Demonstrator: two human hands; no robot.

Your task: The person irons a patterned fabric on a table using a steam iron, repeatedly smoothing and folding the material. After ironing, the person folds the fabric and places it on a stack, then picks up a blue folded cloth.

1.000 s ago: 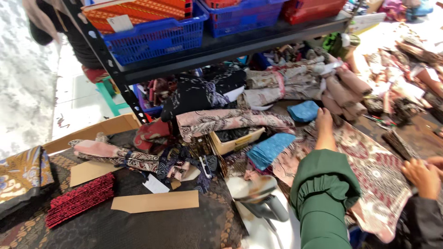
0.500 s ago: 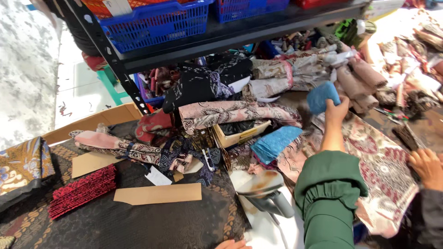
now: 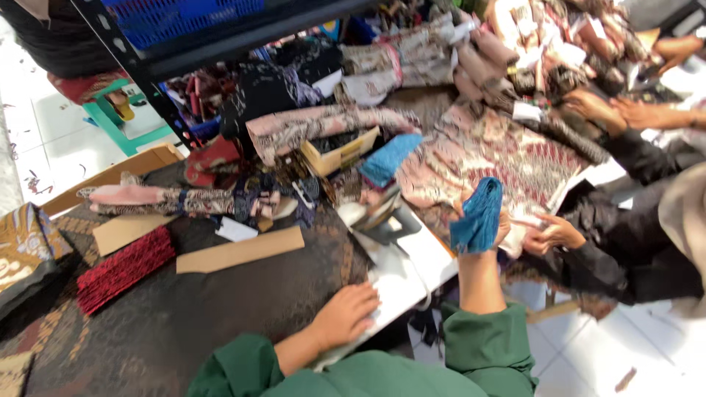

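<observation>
Right hand (image 3: 491, 229) pinches a blue cloth (image 3: 476, 215) (soft, light, likely floppy; best held mid-fold); left hand (image 3: 346, 315) lies spread at the table (image 3: 220, 309) edge.

Left hand (image 3: 346, 315): palm down, fingers spread — flat, green sleeve.
Right hand (image 3: 491, 228): raised, forearm upright — fingers seemingly clenched, mostly hidden.

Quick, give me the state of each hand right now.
Left hand: open, palm down, resting flat on the white board, holding nothing.
Right hand: closed on a folded blue cloth, lifted above the patterned fabric.
</observation>
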